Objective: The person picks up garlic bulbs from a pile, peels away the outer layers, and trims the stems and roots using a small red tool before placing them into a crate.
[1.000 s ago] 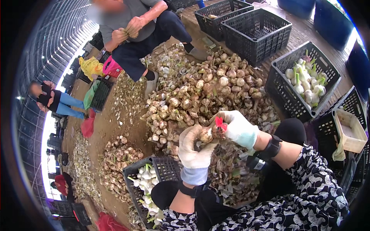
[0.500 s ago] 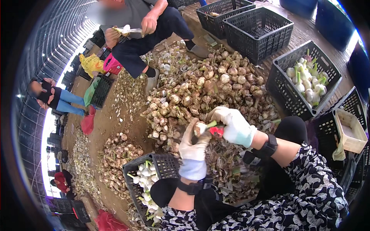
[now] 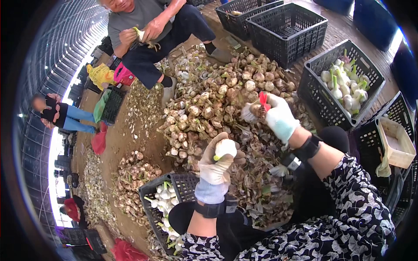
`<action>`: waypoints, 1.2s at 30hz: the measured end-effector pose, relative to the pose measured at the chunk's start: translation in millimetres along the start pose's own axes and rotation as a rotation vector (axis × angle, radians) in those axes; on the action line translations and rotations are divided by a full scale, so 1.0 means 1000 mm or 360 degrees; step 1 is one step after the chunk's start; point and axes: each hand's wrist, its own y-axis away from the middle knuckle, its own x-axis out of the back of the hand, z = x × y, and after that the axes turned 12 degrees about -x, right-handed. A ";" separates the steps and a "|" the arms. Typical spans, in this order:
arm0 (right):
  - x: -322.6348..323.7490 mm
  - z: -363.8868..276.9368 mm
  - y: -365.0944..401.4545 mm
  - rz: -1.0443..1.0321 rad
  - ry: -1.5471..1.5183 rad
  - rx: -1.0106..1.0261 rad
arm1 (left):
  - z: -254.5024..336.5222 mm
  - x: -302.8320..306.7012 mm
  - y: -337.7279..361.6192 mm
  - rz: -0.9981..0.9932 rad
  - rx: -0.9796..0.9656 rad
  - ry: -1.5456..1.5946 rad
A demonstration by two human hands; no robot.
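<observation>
My left hand (image 3: 215,167), in a pale glove, cups a white garlic bulb (image 3: 226,148) with a short green stem end turned toward me. My right hand (image 3: 279,118), also gloved, is raised to the right, its fingers closed around a small red thing (image 3: 264,101) whose kind I cannot tell. Blurred papery garlic skin (image 3: 249,113) hangs at those fingers. Beyond both hands lies a heap of unpeeled garlic bulbs (image 3: 209,112). Loose husks (image 3: 261,191) cover the ground between my knees.
A black crate of trimmed garlic (image 3: 163,202) stands by my left knee, another crate (image 3: 320,98) at the right. Black crates (image 3: 287,37) sit at the back. Opposite me, a seated person (image 3: 148,39) handles garlic. A cream plastic tub (image 3: 395,143) rests at far right.
My hands have moved apart: the right went up and right with the red thing and skin. In my left hand the bulb now shows white, stem end toward me.
</observation>
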 end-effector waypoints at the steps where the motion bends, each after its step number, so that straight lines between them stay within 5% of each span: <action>1: 0.003 -0.002 0.002 -0.0240 -0.0276 -0.0098 | -0.001 0.002 0.000 0.0019 -0.0013 0.0110; 2: 0.005 -0.001 0.006 -0.0484 -0.0553 -0.0200 | -0.003 0.004 0.000 0.0042 -0.0027 0.0219; 4: -0.007 -0.002 0.032 -0.0268 0.1136 0.0573 | -0.003 0.015 0.000 0.0006 -0.0019 0.0148; 5: -0.010 0.002 0.044 -0.0505 0.1093 0.0191 | -0.001 0.017 -0.001 0.0045 -0.0015 0.0098; 6: -0.011 0.011 0.047 -0.0662 0.1133 0.0377 | 0.000 0.018 -0.001 0.0079 -0.0008 0.0047; 8: -0.015 0.004 0.046 -0.1278 0.2107 -0.0092 | 0.005 0.018 -0.001 0.0117 -0.0035 -0.0043; 11: -0.015 0.004 0.047 -0.1295 0.1956 -0.0074 | 0.009 0.021 0.000 0.0114 -0.0023 -0.0262; 14: -0.008 0.010 0.033 -0.0795 0.1199 0.0043 | 0.001 0.027 0.003 -0.0086 0.0000 -0.0325; 17: -0.022 -0.003 0.024 -0.0738 0.1060 -0.0249 | 0.000 0.015 0.003 -0.0118 0.0010 -0.0491; 18: -0.024 -0.003 0.028 -0.0720 0.1027 -0.0102 | 0.000 0.013 0.003 -0.0174 0.0012 -0.0434; 20: -0.028 -0.032 0.038 -0.0800 0.0588 -0.0795 | 0.001 0.015 0.003 -0.0176 0.0099 -0.0179; 24: -0.002 0.020 0.008 -0.0880 0.0251 -0.0531 | -0.005 0.020 0.002 -0.0082 -0.0014 -0.0149; 28: -0.015 -0.015 0.034 -0.0779 0.0537 -0.0443 | -0.008 0.013 0.001 0.0068 -0.0119 -0.0499; 29: -0.016 -0.004 0.033 -0.0539 0.1337 0.0305 | -0.009 0.012 0.000 0.0086 -0.0098 -0.0595; 30: -0.017 0.010 0.033 -0.0416 0.1241 0.0478 | -0.008 0.012 0.000 0.0083 -0.0097 -0.0596; 33: -0.012 -0.004 0.029 -0.0447 0.1028 0.0101 | -0.005 0.018 0.000 -0.0003 0.0015 -0.0346; 36: -0.013 -0.012 0.031 -0.0721 0.0060 -0.0782 | -0.008 0.018 0.001 -0.0006 0.0000 -0.0201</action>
